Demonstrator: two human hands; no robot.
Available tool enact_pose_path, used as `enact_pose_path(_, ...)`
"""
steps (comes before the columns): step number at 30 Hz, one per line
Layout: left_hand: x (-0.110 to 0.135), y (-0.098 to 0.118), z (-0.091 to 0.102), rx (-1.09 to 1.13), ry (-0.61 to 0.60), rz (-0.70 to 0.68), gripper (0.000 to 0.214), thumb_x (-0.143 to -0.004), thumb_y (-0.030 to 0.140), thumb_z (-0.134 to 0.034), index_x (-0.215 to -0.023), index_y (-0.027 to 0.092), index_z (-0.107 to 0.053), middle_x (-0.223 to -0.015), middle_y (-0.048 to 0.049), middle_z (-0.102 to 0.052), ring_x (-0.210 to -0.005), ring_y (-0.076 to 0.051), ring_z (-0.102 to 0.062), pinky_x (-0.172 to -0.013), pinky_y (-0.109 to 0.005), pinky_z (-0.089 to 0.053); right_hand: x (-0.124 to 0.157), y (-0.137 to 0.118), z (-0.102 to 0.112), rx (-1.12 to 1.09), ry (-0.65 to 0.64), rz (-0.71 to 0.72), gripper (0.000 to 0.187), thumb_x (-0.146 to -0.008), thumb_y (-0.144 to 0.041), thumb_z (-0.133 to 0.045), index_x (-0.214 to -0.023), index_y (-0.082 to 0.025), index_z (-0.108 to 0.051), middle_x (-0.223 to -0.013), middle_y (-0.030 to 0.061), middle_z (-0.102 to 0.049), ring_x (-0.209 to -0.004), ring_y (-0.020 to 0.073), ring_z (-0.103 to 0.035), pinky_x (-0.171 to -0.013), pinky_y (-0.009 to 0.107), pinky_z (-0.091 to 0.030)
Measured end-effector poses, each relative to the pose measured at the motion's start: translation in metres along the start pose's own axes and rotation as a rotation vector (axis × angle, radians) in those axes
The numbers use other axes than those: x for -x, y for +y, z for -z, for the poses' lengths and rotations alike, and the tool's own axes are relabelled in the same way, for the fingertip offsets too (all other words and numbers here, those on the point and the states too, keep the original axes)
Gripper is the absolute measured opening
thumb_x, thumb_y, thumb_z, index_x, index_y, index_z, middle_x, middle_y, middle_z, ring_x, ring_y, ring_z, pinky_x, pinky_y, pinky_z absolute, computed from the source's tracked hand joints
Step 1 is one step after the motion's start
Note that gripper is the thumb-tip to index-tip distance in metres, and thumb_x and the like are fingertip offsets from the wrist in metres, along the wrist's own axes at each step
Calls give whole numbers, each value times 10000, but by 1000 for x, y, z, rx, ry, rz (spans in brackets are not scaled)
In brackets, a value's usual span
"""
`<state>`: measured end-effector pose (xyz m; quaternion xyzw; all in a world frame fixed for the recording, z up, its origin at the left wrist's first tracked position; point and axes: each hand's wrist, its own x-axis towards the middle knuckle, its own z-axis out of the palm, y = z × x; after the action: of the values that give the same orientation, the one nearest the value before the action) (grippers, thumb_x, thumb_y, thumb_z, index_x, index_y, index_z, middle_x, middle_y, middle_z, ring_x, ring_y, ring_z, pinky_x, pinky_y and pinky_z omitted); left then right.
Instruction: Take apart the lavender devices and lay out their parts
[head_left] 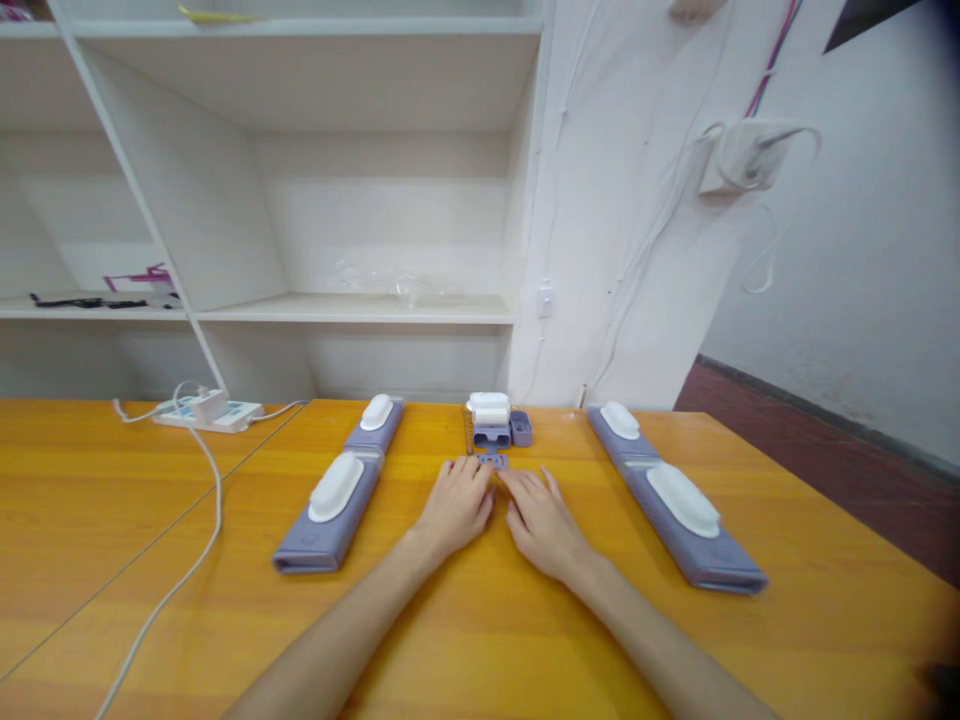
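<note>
My left hand [455, 505] and my right hand [540, 520] lie palm down side by side on the orange table [480, 620], fingers stretched forward and holding nothing. Their fingertips reach a small purple flat part [493, 461] lying just ahead of them. Behind that part stands a small purple block with a white top [490, 418] and a small purple cup-like piece [520, 428] beside it. A long purple pad with white cushions [346, 487] lies to the left of my hands, and a matching purple pad [671, 494] lies to the right.
A white power strip [210, 412] with a white cable [202, 520] sits at the back left of the table. White shelving [360, 306] stands behind the table, with clear plastic on one shelf. A wall-mounted box with cables [742, 155] hangs at the right.
</note>
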<state>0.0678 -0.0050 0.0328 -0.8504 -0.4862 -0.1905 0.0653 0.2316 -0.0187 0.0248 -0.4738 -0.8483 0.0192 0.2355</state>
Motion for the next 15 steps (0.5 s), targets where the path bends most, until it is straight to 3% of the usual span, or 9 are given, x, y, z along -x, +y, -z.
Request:
enact_pose_path(6,39,4,8,-33,-149,-64,286,-920,289,-289,-826,188,-540,-823,-79,-609,-784,-202,-566,-678,-305,-396,48,-7,20,14,-15,43,368,-854,-151,-364,-1178,-208,-528,-1222,78,-546,-1104,210,-472,-946,381,-357)
enact_pose_path(11,76,-3,15,23,-221,10,354,-935,330,-248,-783,196,-539,-749,-65,-635,-692,-191,-600,-606,-282,-384,78,-2,25,52,-12,-9,322,-849,-154,-387,-1094,-233,-579,-1182,75,-564,-1068,220,-492,-906,392,-387)
enact_pose_path(15,81,-4,20,30,-218,62,370,-929,351,-259,-743,197,-540,-738,-59,-643,-699,-186,-609,-606,-274,-375,79,5,33,139,72,-37,314,-857,-185,-388,-1112,-218,-568,-1205,92,-546,-1100,234,-475,-918,408,-376)
